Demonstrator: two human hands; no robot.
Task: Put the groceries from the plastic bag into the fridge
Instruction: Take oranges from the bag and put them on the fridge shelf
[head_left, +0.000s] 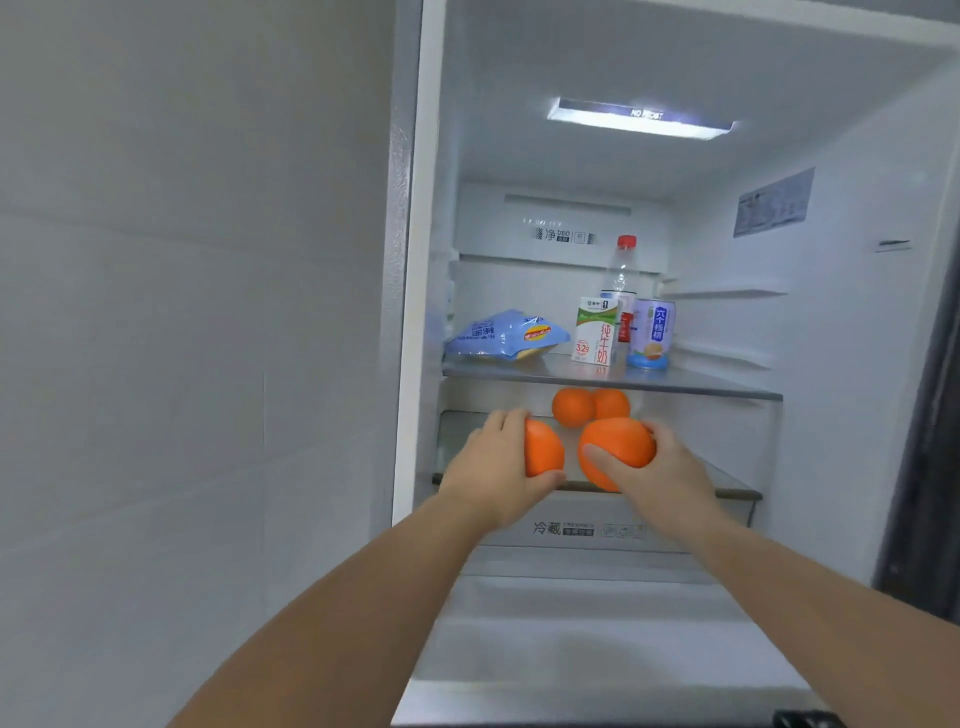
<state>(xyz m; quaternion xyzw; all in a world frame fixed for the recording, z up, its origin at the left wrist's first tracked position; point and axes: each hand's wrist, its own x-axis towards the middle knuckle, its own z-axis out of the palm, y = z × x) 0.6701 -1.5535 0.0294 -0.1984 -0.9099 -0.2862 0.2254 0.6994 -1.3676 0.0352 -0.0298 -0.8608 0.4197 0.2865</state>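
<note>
While each hand (493, 462) (660, 467) grips 1 orange (543, 449) (618, 449), 2 lie behind.

Head view, close, facing open fridge (857, 364) interior.

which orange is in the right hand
The big front orange, gripped by the right hand; the left hand holds another, two sit behind.

The left hand (496, 467) covers much of its orange (543, 449). The clear bottle (622, 275) stands half hidden behind the milk carton (596, 332). The side-wall sticker (774, 202) is too blurred to read.
</note>
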